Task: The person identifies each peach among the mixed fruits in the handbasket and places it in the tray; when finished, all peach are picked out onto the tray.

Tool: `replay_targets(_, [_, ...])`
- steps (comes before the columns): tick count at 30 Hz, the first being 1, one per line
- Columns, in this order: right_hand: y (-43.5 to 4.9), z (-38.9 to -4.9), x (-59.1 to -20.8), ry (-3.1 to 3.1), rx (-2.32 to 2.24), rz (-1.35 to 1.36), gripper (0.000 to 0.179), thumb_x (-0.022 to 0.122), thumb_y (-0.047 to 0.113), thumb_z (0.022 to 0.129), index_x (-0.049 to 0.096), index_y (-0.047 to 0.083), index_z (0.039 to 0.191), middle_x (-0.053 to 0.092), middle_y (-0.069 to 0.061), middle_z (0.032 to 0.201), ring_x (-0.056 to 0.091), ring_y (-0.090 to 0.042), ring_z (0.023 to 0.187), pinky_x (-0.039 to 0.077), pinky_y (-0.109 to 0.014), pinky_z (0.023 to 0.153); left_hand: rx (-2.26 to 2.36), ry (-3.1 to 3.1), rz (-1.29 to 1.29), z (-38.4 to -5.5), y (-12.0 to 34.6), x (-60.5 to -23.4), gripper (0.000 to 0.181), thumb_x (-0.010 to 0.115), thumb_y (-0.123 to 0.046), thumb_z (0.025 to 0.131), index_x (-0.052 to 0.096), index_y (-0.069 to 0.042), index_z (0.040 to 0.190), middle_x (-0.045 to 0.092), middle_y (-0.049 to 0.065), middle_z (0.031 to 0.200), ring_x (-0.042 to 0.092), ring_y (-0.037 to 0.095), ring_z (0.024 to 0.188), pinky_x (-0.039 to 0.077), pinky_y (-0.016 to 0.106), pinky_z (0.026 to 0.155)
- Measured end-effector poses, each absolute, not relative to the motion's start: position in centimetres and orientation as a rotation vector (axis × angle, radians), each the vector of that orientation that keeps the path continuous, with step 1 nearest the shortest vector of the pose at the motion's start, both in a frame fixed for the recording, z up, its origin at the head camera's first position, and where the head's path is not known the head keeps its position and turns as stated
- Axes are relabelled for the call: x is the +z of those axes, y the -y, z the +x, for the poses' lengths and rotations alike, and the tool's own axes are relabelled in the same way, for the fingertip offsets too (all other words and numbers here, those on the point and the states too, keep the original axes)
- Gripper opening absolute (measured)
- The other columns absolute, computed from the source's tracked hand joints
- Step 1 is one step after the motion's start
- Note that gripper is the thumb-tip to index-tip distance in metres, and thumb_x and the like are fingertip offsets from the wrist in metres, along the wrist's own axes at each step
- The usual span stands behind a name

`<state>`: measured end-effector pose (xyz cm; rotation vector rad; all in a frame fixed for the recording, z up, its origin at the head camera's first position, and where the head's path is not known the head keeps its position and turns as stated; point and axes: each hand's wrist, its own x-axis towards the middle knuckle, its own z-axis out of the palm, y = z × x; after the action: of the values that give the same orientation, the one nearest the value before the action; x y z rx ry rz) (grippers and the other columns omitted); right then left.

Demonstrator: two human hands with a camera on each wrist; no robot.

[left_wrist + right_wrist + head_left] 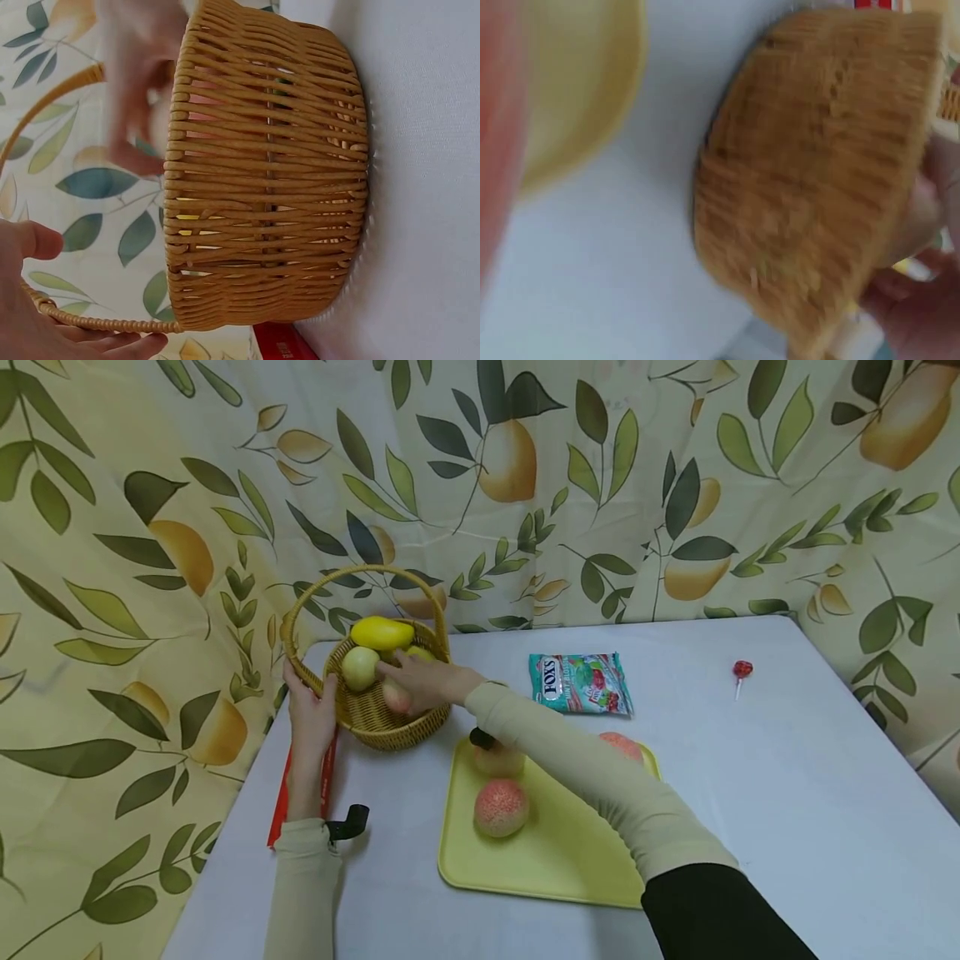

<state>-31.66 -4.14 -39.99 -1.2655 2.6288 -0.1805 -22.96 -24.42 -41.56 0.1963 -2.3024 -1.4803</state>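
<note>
A wicker basket [390,737] with an arched handle stands at the table's back left. In it lie a yellow mango [381,632], a pale green round fruit [360,668] and another yellow fruit, mostly hidden. My right hand [429,683] is inside the rim with its fingers around a peach [397,697]. Blur softens that peach [919,221] in the right wrist view. At the left side, my left hand [311,714] touches the handle's base. Its fingers [124,345] extend straight behind the handle, while the thumb stands apart.
A yellow tray [555,860] carries a pink peach [501,807] and others partly covered by my right arm. Behind it lies a Fox's candy bag [581,683]. A red lollipop [742,670] is farther right. Some flat red item [281,810] shows beneath my left forearm.
</note>
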Motion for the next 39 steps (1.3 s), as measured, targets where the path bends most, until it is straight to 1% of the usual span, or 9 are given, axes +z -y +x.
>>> replay_targets(2, [3.4, -31.7, -39.0, -2.656, -0.202, -1.325, 0.080, 0.075, 0.031, 0.093, 0.026, 0.024, 0.156, 0.035, -0.017, 0.155, 0.053, -0.033, 0.130, 0.057, -0.040, 0.095, -1.485, 2.306, 0.198, -23.0, 24.4, -41.6, 0.084, 0.054, -0.030, 0.104, -0.002, -0.018, 0.166, 0.023, 0.019, 0.169, 0.027, 0.032, 0.155, 0.023, 0.050, 0.127])
replay_targets(7, [-0.4, -30.5, -36.0, -2.687, -0.324, -1.448, 0.071, 0.074, 0.037, 0.093, 0.039, 0.029, 0.154, 0.040, -0.018, 0.148, 0.056, -0.030, 0.120, 0.056, -0.041, 0.095, -1.517, 2.311, 0.163, -23.3, 24.3, -41.6, 0.085, 0.055, -0.028, 0.105, -0.002, -0.016, 0.166, 0.020, 0.019, 0.170, 0.025, 0.030, 0.155, 0.023, 0.050, 0.127])
replay_targets(11, [-5.3, -28.5, -34.1, -2.711, -0.377, -1.447, 0.061, 0.074, 0.044, 0.092, 0.050, 0.027, 0.145, 0.040, -0.015, 0.145, 0.060, -0.027, 0.110, 0.056, -0.042, 0.093, -1.577, 2.336, 0.098, -23.6, 24.0, -41.4, 0.085, 0.054, -0.028, 0.105, -0.004, -0.017, 0.166, 0.013, 0.017, 0.172, 0.021, 0.028, 0.157, 0.022, 0.051, 0.128])
replay_targets(14, [-8.6, -26.6, -33.5, -2.721, -0.496, -1.399, 0.060, 0.076, 0.046, 0.091, 0.052, 0.022, 0.141, 0.046, -0.011, 0.140, 0.061, -0.025, 0.109, 0.056, -0.042, 0.093, -1.599, 2.363, 0.101, -23.7, 24.0, -41.3, 0.086, 0.052, -0.029, 0.105, -0.007, -0.016, 0.166, 0.010, 0.017, 0.172, 0.020, 0.028, 0.157, 0.022, 0.051, 0.127])
replay_targets(21, [-13.8, -21.3, -34.9, -2.739, -0.857, -1.254, 0.065, 0.081, 0.043, 0.087, 0.052, 0.014, 0.137, 0.053, -0.005, 0.136, 0.062, -0.019, 0.115, 0.057, -0.038, 0.094, -1.556, 2.362, 0.181, -23.6, 24.2, -41.5, 0.088, 0.052, -0.033, 0.105, -0.009, -0.010, 0.165, 0.007, 0.020, 0.172, 0.015, 0.030, 0.158, 0.016, 0.049, 0.130])
replay_targets(27, [-18.0, -15.1, -36.7, -2.833, -0.879, -1.172, 0.062, 0.083, 0.043, 0.085, 0.059, 0.023, 0.139, 0.052, -0.005, 0.132, 0.061, -0.016, 0.106, 0.059, -0.032, 0.084, -1.562, 2.365, 0.187, -23.1, 24.1, -41.9, 0.086, 0.051, -0.033, 0.105, -0.006, -0.013, 0.166, 0.012, 0.020, 0.172, 0.020, 0.031, 0.157, 0.021, 0.051, 0.128])
replay_targets(29, [-19.2, -13.2, -37.3, -2.850, -0.893, -1.074, 0.059, 0.084, 0.043, 0.084, 0.061, 0.029, 0.136, 0.050, -0.003, 0.131, 0.061, -0.017, 0.107, 0.059, -0.031, 0.082, -1.547, 2.363, 0.197, -22.9, 24.1, -41.9, 0.086, 0.052, -0.031, 0.105, -0.005, -0.011, 0.166, 0.013, 0.021, 0.171, 0.023, 0.032, 0.155, 0.023, 0.052, 0.127])
replay_targets(34, [-21.3, -9.3, -39.1, -2.871, -1.029, -0.713, 0.058, 0.087, 0.044, 0.080, 0.060, 0.031, 0.129, 0.049, 0.001, 0.129, 0.062, -0.020, 0.107, 0.060, -0.029, 0.079, -1.512, 2.334, 0.198, -23.1, 24.4, -41.5, 0.085, 0.052, -0.030, 0.104, -0.003, -0.010, 0.166, 0.016, 0.022, 0.170, 0.025, 0.032, 0.155, 0.023, 0.051, 0.127])
replay_targets(39, [-22.6, -6.6, -41.6, -2.911, -1.104, -0.462, 0.055, 0.084, 0.047, 0.082, 0.060, 0.033, 0.130, 0.058, 0.005, 0.123, 0.062, -0.015, 0.100, 0.056, -0.025, 0.075, -1.512, 2.294, 0.193, -23.4, 24.7, -41.1, 0.084, 0.052, -0.029, 0.103, 0.000, -0.012, 0.166, 0.020, 0.021, 0.169, 0.029, 0.027, 0.152, 0.025, 0.048, 0.126])
